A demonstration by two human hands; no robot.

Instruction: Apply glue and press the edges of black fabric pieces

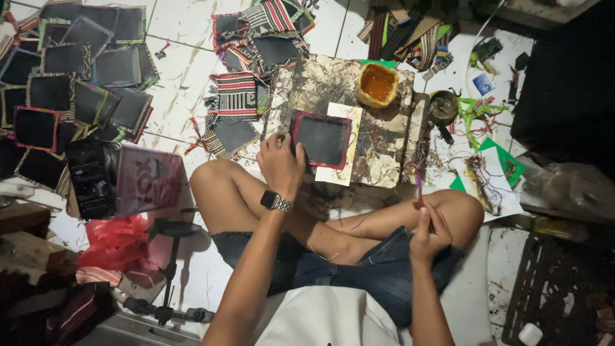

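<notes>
A: White tiled floor (pixel 179 96), the person sitting cross-legged; a stained work board (pixel 384 138) lies ahead at twelve o'clock.

B: And the hands?

A: The left hand (pixel 282 163) pins the red-edged dark panel (pixel 321 139) on its white sheet (pixel 343 144). The right hand (pixel 428 234), at four o'clock, is closed around a thin brush (pixel 419 189).

B: Best to load sparingly from the glue tub (pixel 378 84) at one o'clock and keep that panel pressed flat, I'd judge.
</notes>
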